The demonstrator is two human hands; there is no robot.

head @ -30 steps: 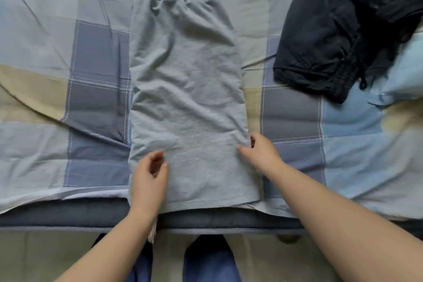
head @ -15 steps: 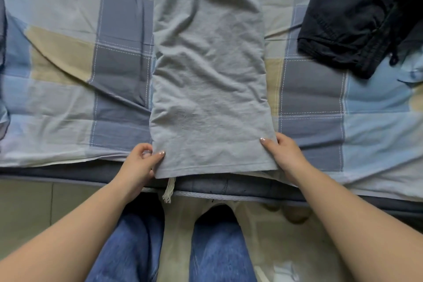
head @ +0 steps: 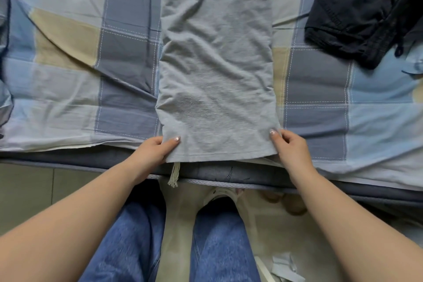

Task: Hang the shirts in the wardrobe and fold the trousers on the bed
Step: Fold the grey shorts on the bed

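A: Hands?
B: left hand (head: pixel 158 149) pinches the near-left corner of the grey trousers (head: pixel 215 71), thumb on top. right hand (head: pixel 290 146) pinches the near-right corner likewise. Hem held at both ends so it should lift square.
A: Trousers where?
B: Flat on the checked bedspread (head: pixel 68 71), legs doubled lengthwise, hem at the bed edge, drawstring (head: pixel 173 174) dangling. dark garment (head: pixel 361 7) heaped far right, untouched.

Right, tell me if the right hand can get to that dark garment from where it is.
Probably yes. The right hand pinches the grey trousers at the near corner; only open checked bedding lies between it and the dark garment. It must let go first.
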